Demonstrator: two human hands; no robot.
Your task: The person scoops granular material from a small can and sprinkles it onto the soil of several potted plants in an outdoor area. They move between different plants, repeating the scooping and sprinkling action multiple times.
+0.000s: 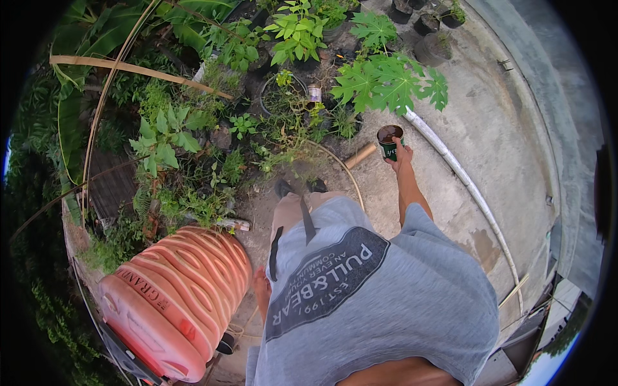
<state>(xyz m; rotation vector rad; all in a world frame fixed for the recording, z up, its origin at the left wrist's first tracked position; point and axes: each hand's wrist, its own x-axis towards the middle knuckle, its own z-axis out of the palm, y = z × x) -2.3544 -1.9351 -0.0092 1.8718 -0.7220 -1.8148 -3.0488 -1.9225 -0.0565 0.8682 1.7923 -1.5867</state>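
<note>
Out in front to the right, my right hand (403, 154) is wrapped round a dark green can (388, 148) with an open top. Dark brown liquid shows inside it, and the can is held upright above the concrete. My left hand (262, 289) hangs low at my side, between my grey shirt and a large ribbed orange barrel (187, 283). The shirt hides part of that hand, and its fingers cannot be made out clearly. A papaya plant (393, 80) with broad lobed leaves grows just beyond the can.
Potted plants (296, 32) and weeds crowd the ground ahead and left. A long white pole (460, 170) lies along the concrete floor (515, 161) at right. Near my feet are a short bamboo piece (360, 156) and a thin hose (347, 170). A wooden strip (141, 71) crosses the left.
</note>
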